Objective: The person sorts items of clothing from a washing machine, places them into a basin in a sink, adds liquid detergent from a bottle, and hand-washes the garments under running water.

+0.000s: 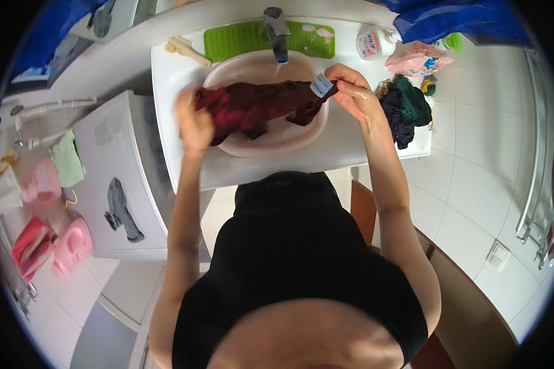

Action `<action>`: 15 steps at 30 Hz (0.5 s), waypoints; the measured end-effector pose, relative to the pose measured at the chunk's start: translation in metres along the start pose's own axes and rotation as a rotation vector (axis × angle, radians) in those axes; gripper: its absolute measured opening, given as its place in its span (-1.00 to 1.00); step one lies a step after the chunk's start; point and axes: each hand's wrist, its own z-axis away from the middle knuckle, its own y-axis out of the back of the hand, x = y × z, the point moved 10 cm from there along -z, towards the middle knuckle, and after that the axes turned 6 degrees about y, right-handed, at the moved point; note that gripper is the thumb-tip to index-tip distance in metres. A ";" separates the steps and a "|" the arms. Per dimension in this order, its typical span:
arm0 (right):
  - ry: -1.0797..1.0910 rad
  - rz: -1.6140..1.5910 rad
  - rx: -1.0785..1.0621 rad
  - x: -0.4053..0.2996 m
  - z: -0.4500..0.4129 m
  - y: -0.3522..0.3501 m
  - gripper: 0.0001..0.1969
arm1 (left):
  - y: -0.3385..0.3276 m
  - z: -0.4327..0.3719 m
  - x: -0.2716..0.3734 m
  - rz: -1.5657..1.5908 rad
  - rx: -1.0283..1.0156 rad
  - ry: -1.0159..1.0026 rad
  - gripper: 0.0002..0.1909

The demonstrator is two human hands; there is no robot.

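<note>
A wet dark red garment [258, 104] is stretched sideways over the washbasin [277, 150]. My left hand [194, 122], somewhat blurred, grips its left end beside the basin rim. At the other end my right hand [353, 92] pinches the fabric between thumb and fingers, close to a blue and white label [321, 85] on the garment. Parts of the cloth hang down into cloudy, sudsy water in the basin. Above the cloth, a thin stream of water comes from the chrome faucet [277, 37].
A green ridged mat [231, 41] lies behind the basin, with a wooden-handled brush [189, 51] to its left. On the right are a white pump bottle [374, 44], a pink packet [418, 62] and a pile of dark clothes [406, 108]. A grey sock [122, 212] lies on the white appliance [143, 221].
</note>
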 end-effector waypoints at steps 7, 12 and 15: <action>-0.065 0.103 -0.131 -0.010 -0.018 -0.027 -0.83 | -0.166 0.004 0.081 0.395 -1.021 -0.128 -0.69; -0.051 0.423 0.237 -0.010 0.014 0.065 -0.91 | -0.080 -0.061 0.072 0.259 -0.718 0.039 -0.77; -0.053 0.837 0.139 0.003 0.008 0.028 -0.79 | -0.044 -0.075 0.104 0.247 -0.680 -0.097 -0.83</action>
